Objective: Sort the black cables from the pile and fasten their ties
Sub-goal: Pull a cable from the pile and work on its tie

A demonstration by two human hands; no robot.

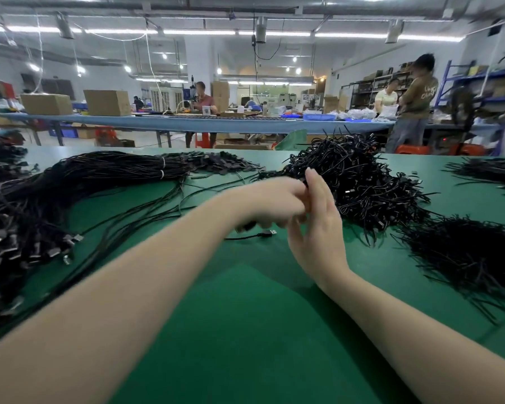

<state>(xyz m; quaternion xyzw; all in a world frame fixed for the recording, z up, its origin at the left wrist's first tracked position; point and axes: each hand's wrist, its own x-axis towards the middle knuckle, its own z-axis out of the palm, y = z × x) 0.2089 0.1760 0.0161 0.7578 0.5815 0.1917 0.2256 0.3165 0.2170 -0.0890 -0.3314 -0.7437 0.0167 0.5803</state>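
Cable [254, 235] lying left-right, plug pointing right, both hands apparently gripping it, left hand [277, 205], right hand [315, 228].

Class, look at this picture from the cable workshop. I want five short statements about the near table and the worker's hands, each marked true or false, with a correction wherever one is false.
1. The table has a green top. True.
2. A cable plug lies on the table just below the hands. True.
3. The long bundle of cables on the left is bound with red bands. False: its bands are white.
4. The left hand and the right hand are far apart. False: they meet in the middle, in front of the tangled pile.
5. The cables are white. False: they are black.
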